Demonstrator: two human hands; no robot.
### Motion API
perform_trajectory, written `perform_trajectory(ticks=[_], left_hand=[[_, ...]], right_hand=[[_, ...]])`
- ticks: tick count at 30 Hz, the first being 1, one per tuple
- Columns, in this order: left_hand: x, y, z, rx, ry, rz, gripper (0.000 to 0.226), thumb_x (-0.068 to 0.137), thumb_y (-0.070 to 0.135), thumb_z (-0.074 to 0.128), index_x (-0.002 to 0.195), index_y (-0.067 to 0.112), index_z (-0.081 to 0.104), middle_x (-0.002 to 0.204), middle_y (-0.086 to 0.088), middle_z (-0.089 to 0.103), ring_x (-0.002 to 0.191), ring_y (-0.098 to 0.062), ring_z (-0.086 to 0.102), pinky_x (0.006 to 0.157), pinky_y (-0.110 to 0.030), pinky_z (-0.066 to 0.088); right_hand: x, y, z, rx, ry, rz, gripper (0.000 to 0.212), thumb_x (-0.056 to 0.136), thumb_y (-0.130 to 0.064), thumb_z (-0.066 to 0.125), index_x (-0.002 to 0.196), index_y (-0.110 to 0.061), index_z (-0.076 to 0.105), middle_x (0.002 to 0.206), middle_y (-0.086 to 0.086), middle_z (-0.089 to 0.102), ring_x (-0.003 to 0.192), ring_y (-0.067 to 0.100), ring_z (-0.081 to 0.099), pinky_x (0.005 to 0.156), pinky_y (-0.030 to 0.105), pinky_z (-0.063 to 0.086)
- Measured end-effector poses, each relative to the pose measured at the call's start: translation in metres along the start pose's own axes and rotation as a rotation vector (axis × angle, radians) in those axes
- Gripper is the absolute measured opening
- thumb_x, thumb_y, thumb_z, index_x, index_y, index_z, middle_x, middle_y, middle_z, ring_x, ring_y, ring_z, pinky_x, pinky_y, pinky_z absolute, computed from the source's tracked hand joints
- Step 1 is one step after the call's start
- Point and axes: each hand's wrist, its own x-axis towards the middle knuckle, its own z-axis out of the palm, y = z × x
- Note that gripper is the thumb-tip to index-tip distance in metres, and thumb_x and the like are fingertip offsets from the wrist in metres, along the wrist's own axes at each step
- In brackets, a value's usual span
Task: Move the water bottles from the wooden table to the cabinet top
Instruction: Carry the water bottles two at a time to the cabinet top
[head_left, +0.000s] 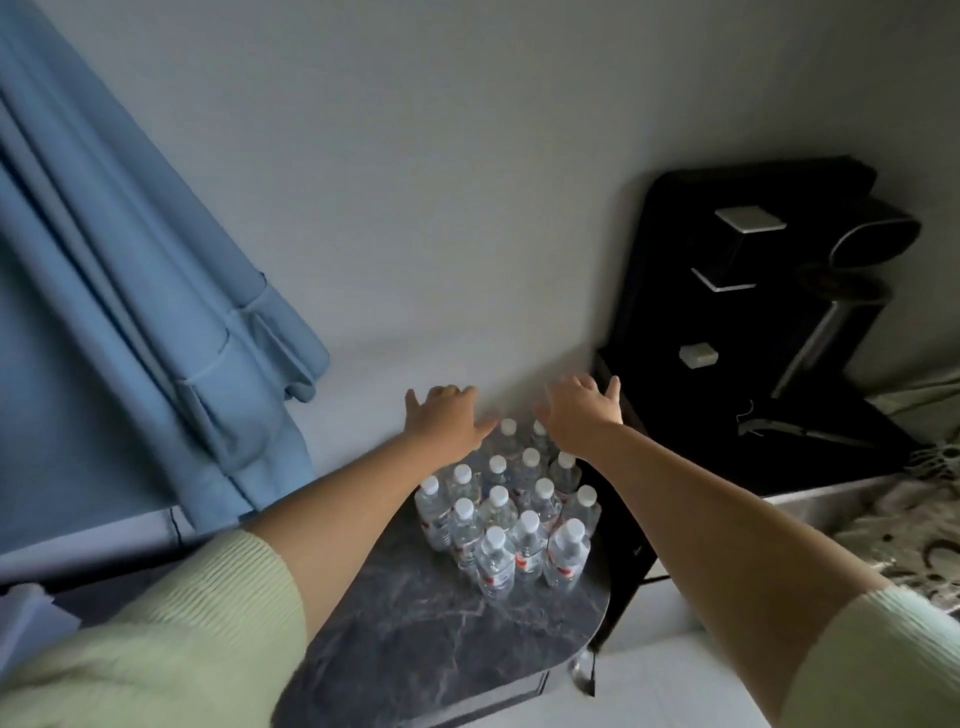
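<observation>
Several clear water bottles (511, 512) with white caps and red labels stand packed together in rows on a dark marbled top (415, 629) with a rounded corner. My left hand (447, 418) hovers over the far left of the group, fingers spread, palm down, holding nothing. My right hand (582, 410) hovers over the far right bottles, also open with fingers apart. Both forearms reach out from pale green sleeves. The farthest bottles are partly hidden under my hands.
A grey wall rises right behind the bottles. Blue curtains (130, 291) hang at the left. A black cabinet (727, 332) with a dark appliance stands at the right, close to the marbled top. A patterned cloth (904, 530) lies at the far right.
</observation>
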Motion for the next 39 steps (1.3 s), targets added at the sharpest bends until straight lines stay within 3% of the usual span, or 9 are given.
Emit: perform_trajectory(ticks=[14,23,29,33,39], left_hand=[[-0.092,0.013,0.006,-0.057,0.076,-0.357,0.057,0.097,0.057,0.022,0.124,0.014,0.049,0.131,-0.012,0.054,0.126,-0.031,0.044,0.110,-0.055,0.021],[-0.206,-0.035,0.003,-0.081,0.157,-0.654,0.053,0.096,0.056,0.027,0.117,0.014,0.052,0.121,-0.011,0.058,0.117,-0.030,0.049,0.105,-0.052,0.029],[-0.342,-0.075,0.020,-0.119,0.178,-0.925,0.059,0.096,0.058,0.027,0.130,0.016,0.049,0.128,-0.012,0.057,0.122,-0.031,0.049,0.107,-0.052,0.029],[-0.463,-0.083,0.044,-0.171,0.166,-1.122,0.053,0.096,0.057,0.030,0.113,0.012,0.052,0.115,-0.014,0.060,0.110,-0.033,0.054,0.096,-0.046,0.040],[-0.640,-0.065,0.064,-0.140,0.153,-1.416,0.052,0.096,0.056,0.031,0.125,0.017,0.049,0.123,-0.013,0.057,0.120,-0.031,0.049,0.105,-0.051,0.028]], right_hand=[[-0.033,-0.027,-0.012,-0.164,0.024,-0.398,0.052,0.101,-0.050,0.022,0.142,-0.021,0.038,0.151,0.006,0.036,0.145,0.024,0.021,0.115,0.062,0.005],[-0.085,-0.128,-0.006,-0.151,0.021,-0.696,0.053,0.102,-0.048,0.023,0.144,-0.020,0.036,0.152,0.007,0.034,0.146,0.025,0.021,0.116,0.061,0.004],[-0.166,-0.221,0.017,-0.221,-0.005,-0.971,0.041,0.102,-0.036,0.033,0.138,-0.020,0.042,0.144,0.008,0.040,0.140,0.027,0.028,0.114,0.064,0.010],[-0.252,-0.279,0.041,-0.224,-0.052,-1.122,0.050,0.101,-0.044,0.027,0.143,-0.020,0.038,0.149,0.008,0.038,0.141,0.027,0.029,0.116,0.061,0.009],[-0.401,-0.333,0.072,-0.242,-0.095,-1.343,0.052,0.101,-0.047,0.024,0.141,-0.018,0.040,0.147,0.011,0.040,0.140,0.029,0.032,0.115,0.061,0.011]])
